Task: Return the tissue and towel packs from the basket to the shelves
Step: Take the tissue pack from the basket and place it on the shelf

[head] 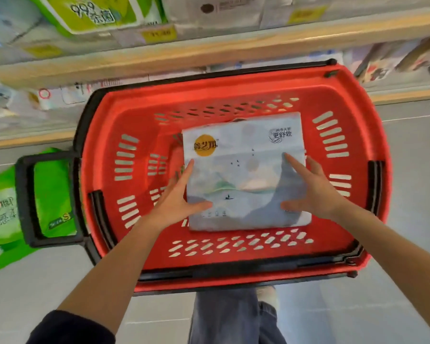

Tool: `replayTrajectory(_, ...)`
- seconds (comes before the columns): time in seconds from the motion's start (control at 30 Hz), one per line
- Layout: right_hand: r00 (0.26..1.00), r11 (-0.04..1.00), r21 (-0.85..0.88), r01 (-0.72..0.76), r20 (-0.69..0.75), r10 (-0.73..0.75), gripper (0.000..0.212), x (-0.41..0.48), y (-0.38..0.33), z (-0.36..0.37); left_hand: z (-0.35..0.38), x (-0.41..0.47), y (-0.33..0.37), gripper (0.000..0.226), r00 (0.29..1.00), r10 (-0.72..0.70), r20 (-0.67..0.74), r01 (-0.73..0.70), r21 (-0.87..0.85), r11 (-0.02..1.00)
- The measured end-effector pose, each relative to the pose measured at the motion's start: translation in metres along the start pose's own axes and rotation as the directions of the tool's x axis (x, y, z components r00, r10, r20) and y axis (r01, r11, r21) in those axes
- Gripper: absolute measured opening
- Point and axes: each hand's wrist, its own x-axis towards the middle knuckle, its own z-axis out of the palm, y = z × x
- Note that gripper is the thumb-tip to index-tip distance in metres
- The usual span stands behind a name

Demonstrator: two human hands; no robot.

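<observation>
A pale blue-and-white tissue pack (243,155) with a yellow round logo lies flat inside the red shopping basket (233,93). My left hand (176,199) rests at the pack's left edge with fingers spread, thumb on its top face. My right hand (310,189) lies on the pack's right side, fingers apart and flat on the wrapper. Neither hand has closed around the pack. The basket holds nothing else that I can see.
Wooden-edged shelves (209,48) with tissue packs run across the top. A green pack (92,13) stands on the upper shelf. Another green pack (3,209) lies on the grey floor at left, behind the basket's black handle (25,199). My legs show below the basket.
</observation>
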Motion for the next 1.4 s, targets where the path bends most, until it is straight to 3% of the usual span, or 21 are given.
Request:
replayTrajectory(0.17,0.995,0.995,0.048,0.089,-0.047,-0.087,0.119,0.017,0.016,0.018,0.017,0.017,-0.013,0.132,0.997,0.029,0.076,-0.021,-0.103,0.994)
replayTrajectory(0.3,0.991,0.995,0.015,0.094,-0.095,-0.092,0.120,0.016,0.016,0.018,0.026,0.018,-0.017,0.133,0.997,0.053,0.050,-0.040,-0.226,0.973)
replayTrajectory(0.63,0.996,0.997,0.028,0.078,-0.050,-0.077,0.116,-0.002,0.002,0.009,0.017,-0.003,0.000,0.128,0.999,0.041,-0.014,-0.043,-0.233,0.971)
replayTrajectory(0.87,0.984,0.987,0.010,0.158,-0.080,-0.157,0.118,-0.041,-0.022,-0.015,-0.005,-0.043,0.029,0.129,0.995,0.071,-0.074,-0.084,-0.194,0.977)
replayTrajectory(1.2,0.951,0.975,-0.014,0.223,-0.216,-0.220,0.115,-0.147,-0.100,-0.084,-0.073,-0.143,0.118,0.131,0.979,0.161,-0.123,-0.180,-0.170,0.969)
replayTrajectory(1.4,0.908,0.961,-0.031,0.274,-0.321,-0.269,0.114,-0.248,-0.164,-0.158,-0.136,-0.229,0.214,0.128,0.916,0.325,-0.237,-0.344,-0.040,0.938)
